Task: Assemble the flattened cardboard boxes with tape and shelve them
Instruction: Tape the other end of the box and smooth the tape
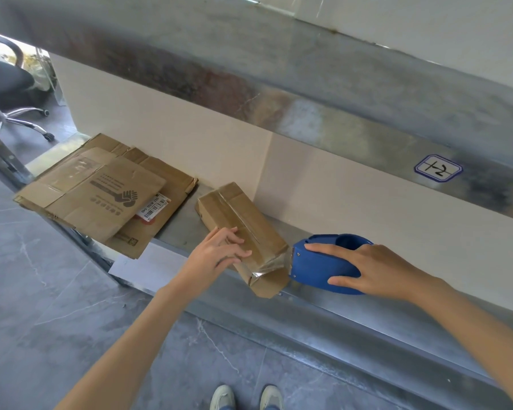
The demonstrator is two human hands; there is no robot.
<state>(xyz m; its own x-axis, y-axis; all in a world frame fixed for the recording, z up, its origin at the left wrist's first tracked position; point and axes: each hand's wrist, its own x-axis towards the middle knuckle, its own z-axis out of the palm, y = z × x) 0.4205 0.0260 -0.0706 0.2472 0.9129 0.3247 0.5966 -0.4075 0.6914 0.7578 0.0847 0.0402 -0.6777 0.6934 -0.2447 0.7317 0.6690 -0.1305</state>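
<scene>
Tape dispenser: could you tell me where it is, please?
Head view: the tape dispenser sits right of centre on the metal shelf, held by the right hand, beside the taped box.

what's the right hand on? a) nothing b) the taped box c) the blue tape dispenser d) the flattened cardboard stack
c: the right hand grips the blue tape dispenser on the shelf, while the left hand rests on the taped box.
</scene>
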